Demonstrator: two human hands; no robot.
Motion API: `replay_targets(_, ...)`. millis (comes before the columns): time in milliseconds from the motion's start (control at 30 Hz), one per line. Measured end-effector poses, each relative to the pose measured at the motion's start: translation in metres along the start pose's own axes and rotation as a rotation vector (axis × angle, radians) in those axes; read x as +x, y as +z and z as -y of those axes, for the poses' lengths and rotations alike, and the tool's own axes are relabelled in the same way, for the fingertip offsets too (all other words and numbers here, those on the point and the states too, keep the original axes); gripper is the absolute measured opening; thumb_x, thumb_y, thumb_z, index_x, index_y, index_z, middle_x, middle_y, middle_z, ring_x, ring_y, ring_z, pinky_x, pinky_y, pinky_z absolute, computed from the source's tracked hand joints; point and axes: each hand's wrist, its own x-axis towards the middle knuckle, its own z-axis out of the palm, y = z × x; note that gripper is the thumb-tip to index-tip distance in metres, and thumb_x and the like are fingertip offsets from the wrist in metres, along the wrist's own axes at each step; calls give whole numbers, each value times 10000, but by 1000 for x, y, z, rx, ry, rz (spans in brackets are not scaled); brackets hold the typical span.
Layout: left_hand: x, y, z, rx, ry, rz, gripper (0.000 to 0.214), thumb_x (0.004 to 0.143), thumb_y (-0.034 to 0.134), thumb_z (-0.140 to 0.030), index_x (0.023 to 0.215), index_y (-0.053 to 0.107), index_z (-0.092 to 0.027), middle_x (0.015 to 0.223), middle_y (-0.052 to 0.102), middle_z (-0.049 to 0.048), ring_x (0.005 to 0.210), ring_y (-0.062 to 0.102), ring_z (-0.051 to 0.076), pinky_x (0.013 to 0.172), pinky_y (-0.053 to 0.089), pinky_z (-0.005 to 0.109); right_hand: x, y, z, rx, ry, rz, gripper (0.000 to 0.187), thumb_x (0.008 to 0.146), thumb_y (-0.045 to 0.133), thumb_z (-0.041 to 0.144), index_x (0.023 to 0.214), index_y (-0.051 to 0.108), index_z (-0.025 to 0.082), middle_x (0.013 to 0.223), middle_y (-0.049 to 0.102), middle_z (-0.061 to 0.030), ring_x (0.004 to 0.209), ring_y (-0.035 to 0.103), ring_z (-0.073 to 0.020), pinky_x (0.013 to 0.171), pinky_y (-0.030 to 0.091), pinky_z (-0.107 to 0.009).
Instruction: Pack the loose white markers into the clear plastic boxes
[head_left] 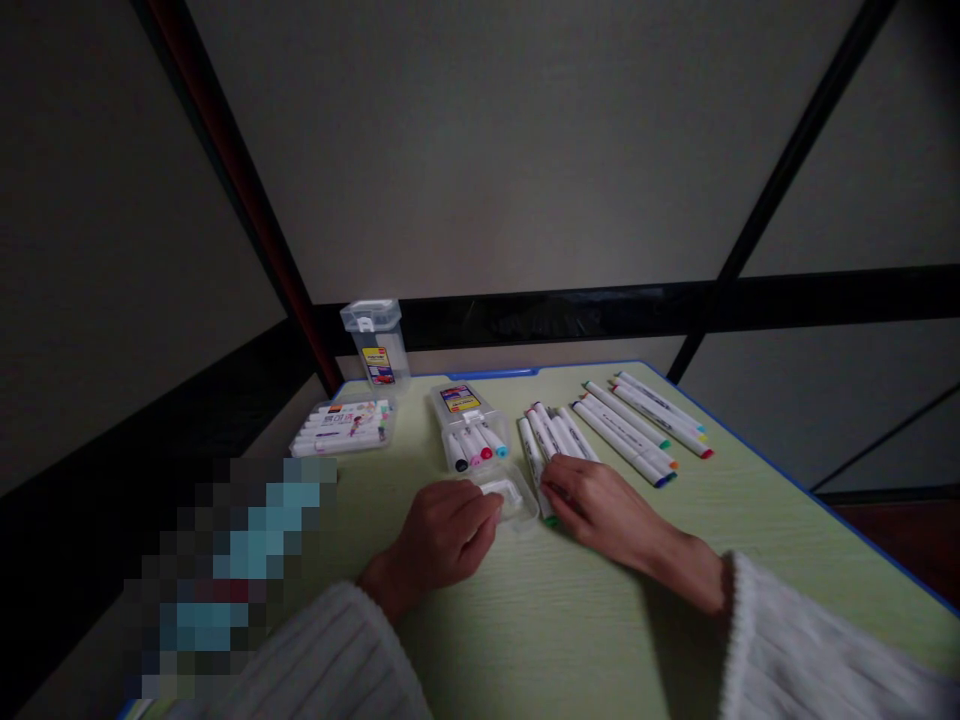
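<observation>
My left hand (pixel 454 530) is closed, with thumb and forefinger together at the near edge of a clear plastic lid (pixel 521 515). That lid is swung open toward me from a clear marker case (pixel 442 405) lying on its side. Inside the case are several white markers (pixel 480 447) with black, pink, red and blue ends facing me. My right hand (pixel 592 500) has its fingers bent round a white marker (pixel 531 450) with a green end. My fingers partly hide this marker and the group of white markers (pixel 574 435) beside it.
More white markers (pixel 626 440) with coloured ends lie in rows on the right of the pale green table (pixel 555 630). A flat clear case of markers (pixel 345 428) lies at the left. Behind it stands an upright clear case (pixel 379 350). Wall panels (pixel 487 150) rise behind the table.
</observation>
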Motion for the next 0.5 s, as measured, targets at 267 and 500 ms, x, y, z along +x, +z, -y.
replay_targets(267,2,1,3,-99,-475,-227,166,779,492,-168,703,632,-122,421,491,-55,338,378,46,377,303,162,0,1,-14,33,80,-165,263,780,367,82,960,550,138,687,609,-70,635,555,-180,586,375,-258)
replay_targets(500,12,2,12,-475,-1022,-505,175,706,546,-293,651,609,-140,400,411,-74,370,350,62,371,268,170,3,-8,-41,-30,240,-340,233,819,363,176,925,570,160,574,599,-31,508,544,-174,528,338,-250)
